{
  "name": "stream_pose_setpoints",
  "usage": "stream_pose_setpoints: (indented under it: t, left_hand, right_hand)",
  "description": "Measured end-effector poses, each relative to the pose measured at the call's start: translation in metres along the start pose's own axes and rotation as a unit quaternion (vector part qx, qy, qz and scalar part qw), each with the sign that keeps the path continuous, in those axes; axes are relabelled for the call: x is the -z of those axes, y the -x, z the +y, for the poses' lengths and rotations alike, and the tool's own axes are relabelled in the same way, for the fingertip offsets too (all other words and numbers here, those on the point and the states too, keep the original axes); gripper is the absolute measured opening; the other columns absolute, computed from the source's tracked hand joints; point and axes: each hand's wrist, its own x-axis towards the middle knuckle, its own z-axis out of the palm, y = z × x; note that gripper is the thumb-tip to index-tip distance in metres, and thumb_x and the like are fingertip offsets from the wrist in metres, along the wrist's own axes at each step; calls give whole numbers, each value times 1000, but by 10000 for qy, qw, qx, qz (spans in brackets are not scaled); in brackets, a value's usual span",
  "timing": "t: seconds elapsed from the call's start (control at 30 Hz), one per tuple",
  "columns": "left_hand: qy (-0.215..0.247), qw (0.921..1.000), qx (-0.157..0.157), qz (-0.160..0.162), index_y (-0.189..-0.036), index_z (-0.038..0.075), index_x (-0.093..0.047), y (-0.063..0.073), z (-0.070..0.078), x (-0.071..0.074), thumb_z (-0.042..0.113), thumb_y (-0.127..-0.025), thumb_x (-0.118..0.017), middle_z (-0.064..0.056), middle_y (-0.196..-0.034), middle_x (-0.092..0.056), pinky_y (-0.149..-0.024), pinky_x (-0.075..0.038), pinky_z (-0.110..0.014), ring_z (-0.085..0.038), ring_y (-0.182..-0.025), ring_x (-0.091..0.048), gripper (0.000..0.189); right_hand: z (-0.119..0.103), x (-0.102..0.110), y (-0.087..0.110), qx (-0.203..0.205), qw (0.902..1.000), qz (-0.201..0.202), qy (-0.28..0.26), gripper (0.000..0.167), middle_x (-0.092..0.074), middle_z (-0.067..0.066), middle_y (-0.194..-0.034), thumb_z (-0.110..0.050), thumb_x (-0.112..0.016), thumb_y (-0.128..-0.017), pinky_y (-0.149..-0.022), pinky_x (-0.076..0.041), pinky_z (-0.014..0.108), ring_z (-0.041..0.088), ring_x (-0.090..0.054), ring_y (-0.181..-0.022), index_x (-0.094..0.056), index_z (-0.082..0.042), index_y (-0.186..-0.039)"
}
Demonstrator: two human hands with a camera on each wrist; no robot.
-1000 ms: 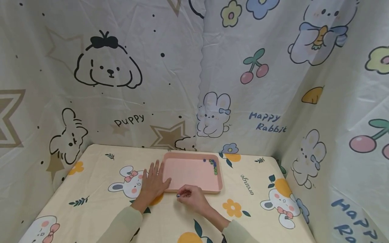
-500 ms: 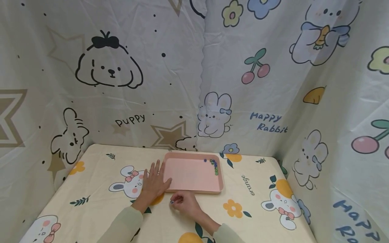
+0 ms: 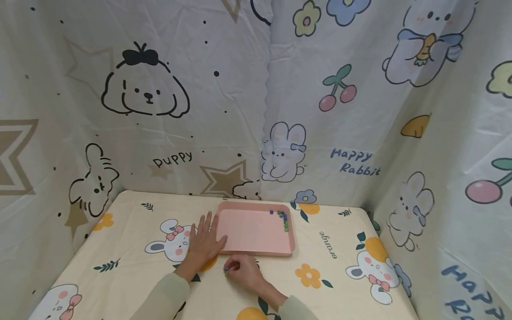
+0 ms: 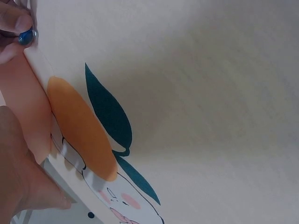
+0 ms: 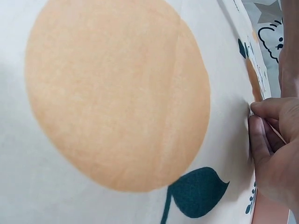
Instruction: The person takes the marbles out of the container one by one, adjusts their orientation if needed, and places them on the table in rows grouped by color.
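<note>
Between the thumb and fingertips of my right hand (image 3: 245, 273) is a small, shiny blue marble (image 4: 26, 37), close to the tablecloth in front of the tray. The right wrist view shows these fingers curled, with the marble itself hidden. My left hand (image 3: 203, 245) lies with spread, straight fingers against the left side of a shallow pink tray (image 3: 244, 231), its thumb near the front left corner. Several small blue and green marbles (image 3: 286, 220) sit inside the tray along its right end, and one blue marble (image 3: 271, 212) rests apart from them near the back rim.
A cream tablecloth (image 3: 132, 249) with rabbits, oranges and flowers covers the table. Light curtains (image 3: 224, 111) printed with cartoon animals hang behind the table and at both sides.
My right hand, pinching the blue marble, has moved left and nearer to me, away from the tray's front rim. The left hand and the marbles in the tray stay put.
</note>
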Motion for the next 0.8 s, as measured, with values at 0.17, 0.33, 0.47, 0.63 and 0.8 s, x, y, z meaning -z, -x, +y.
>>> stream_pose_setpoints:
  t: [0.17,0.33,0.47,0.63,0.8]
  left_hand:
    - [-12,10000,32,-45,-158,4,-22,0,0,-1,52,-96,-51,-20,-164,-12,-117,-6,-63,-41,-150,-9,83]
    - [-23,10000,45,-56,-158,4,-23,0,0,-1,51,-97,-51,-20,-164,-12,-117,-6,-63,-41,-150,-9,83]
    - [17,10000,45,-41,-158,3,-23,0,1,0,51,-96,-52,-20,-164,-12,-117,-6,-63,-40,-150,-9,83]
    - [28,10000,39,-15,-158,3,-24,0,1,-1,50,-96,-53,-19,-164,-13,-117,-5,-62,-40,-150,-9,82]
    - [-25,10000,77,-25,-158,4,-23,0,1,-2,51,-96,-53,-19,-165,-12,-117,-6,-62,-40,-150,-9,84]
  right_hand:
    - [1,-2,0,95,9998,-67,180,17,-69,-4,-77,8,-72,-81,-62,-52,17,-1,-59,-67,-74,-8,-86]
    - [0,-1,0,124,9994,-109,290,17,-66,-10,-78,8,-73,-82,-63,-53,17,-1,-58,-68,-75,-8,-88]
    - [-1,0,0,126,9994,-137,309,18,-66,-10,-79,8,-73,-82,-64,-53,17,-1,-59,-69,-74,-9,-89]
    - [0,0,0,139,9992,-158,340,19,-66,-9,-81,8,-73,-82,-64,-53,17,0,-59,-70,-73,-9,-91]
    - [2,0,0,167,9985,-175,490,21,-66,-9,-85,7,-73,-82,-66,-53,17,-1,-58,-73,-72,-10,-95]
